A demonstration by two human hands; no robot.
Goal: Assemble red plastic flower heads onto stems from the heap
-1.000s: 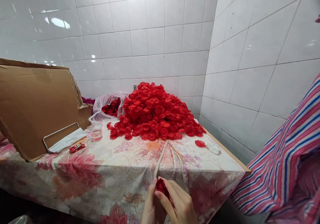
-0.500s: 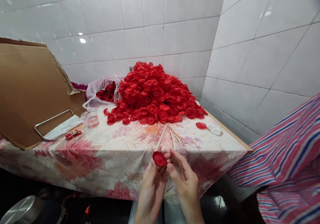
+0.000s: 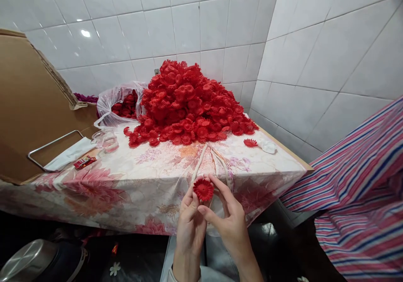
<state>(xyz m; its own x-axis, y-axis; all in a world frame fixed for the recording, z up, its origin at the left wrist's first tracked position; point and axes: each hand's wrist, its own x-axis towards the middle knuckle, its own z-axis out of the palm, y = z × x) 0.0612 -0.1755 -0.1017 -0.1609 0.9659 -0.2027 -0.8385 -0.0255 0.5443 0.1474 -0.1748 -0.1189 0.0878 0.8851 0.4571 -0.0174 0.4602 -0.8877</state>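
Observation:
Just in front of the table edge, my left hand [image 3: 191, 220] pinches a red artificial flower [image 3: 203, 189] whose fringed face is turned up toward me. My right hand [image 3: 227, 208] is at the flower's right side, index fingertip at its upper rim and thumb by its lower edge. Its other fingers are partly hidden behind. Thin cream strips [image 3: 199, 164] run over the cloth just beyond my hands. A large heap of similar red flowers [image 3: 189, 105] lies farther back on the table.
A floral tablecloth [image 3: 151, 164] covers the table. To the left stand a cardboard box [image 3: 28, 105], a plastic bag [image 3: 105, 108] of red flowers, a clear cup [image 3: 110, 141] and a red wrapper [image 3: 85, 162]. A single flower [image 3: 250, 142] lies right; striped fabric [image 3: 359, 173] hangs beyond.
The view has tilted and shifted slightly. Both hands have risen a little in the picture with the flower, and its face is turned more toward me. The right index finger has moved closer to its rim.

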